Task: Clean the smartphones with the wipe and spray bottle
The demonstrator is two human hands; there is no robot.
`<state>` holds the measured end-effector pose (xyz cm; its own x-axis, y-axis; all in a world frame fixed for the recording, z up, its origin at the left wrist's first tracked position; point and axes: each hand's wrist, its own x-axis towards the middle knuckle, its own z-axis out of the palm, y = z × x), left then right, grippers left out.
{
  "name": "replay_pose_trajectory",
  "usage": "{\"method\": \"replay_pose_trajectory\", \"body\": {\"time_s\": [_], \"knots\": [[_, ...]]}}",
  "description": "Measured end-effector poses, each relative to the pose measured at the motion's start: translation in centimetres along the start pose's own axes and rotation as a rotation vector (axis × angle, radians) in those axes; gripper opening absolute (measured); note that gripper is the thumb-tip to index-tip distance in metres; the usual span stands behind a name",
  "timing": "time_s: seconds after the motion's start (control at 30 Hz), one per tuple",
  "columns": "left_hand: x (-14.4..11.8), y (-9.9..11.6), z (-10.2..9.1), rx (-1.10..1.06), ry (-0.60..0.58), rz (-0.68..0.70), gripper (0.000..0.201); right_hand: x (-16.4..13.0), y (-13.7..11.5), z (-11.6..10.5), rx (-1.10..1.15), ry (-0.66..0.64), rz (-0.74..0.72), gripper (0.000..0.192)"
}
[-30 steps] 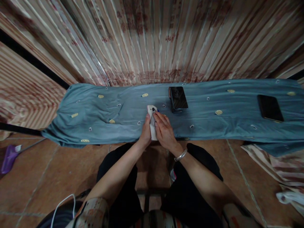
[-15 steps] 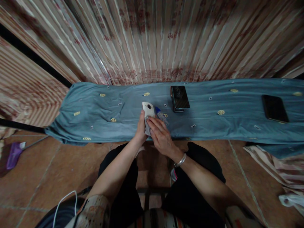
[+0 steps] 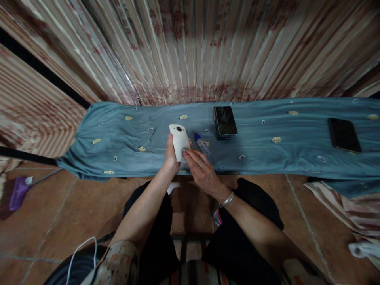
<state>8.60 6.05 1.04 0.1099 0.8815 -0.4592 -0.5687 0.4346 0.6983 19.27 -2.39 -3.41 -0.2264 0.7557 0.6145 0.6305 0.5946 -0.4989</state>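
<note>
My left hand [image 3: 171,155] is closed around a white smartphone [image 3: 179,141], its back and round camera facing up. The thumb lies along the left edge, and fingertips show at the right edge. At the phone's lower right edge, my right hand [image 3: 202,168] has its fingers pinched together. A small bit of grey cloth [image 3: 184,150] shows at those fingertips; the rest of it is hidden. Just beyond the right fingers, a clear bottle with a blue cap [image 3: 203,144] lies on the blue-green patterned cloth [image 3: 160,136].
A stack of dark phones [image 3: 225,122] lies right of the bottle. Farther right is another black phone [image 3: 344,135]. A pleated curtain [image 3: 202,51] hangs behind the covered surface. On the floor at left is a purple brush head or dustpan [image 3: 19,193].
The phone and my left hand have shifted slightly left, baring more of the phone's back. My right fingers have slid to its right edge, and less of the grey cloth shows.
</note>
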Motion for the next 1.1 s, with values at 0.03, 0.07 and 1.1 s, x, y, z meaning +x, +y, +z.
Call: {"method": "replay_pose_trajectory", "body": {"time_s": [0.03,0.07,1.1], "knots": [[0.0,0.1,0.1,-0.014,-0.005,0.009,0.063,0.0,0.2,0.0,0.011,0.015,0.021,0.051],[0.1,0.2,0.2,-0.027,-0.009,0.013,0.062,0.0,0.3,0.0,0.024,0.03,0.048,0.05],[-2.2,-2.2,-0.1,0.08,-0.135,-0.205,0.045,1.9,5.3,0.2,0.073,0.208,0.417,0.041]]}}
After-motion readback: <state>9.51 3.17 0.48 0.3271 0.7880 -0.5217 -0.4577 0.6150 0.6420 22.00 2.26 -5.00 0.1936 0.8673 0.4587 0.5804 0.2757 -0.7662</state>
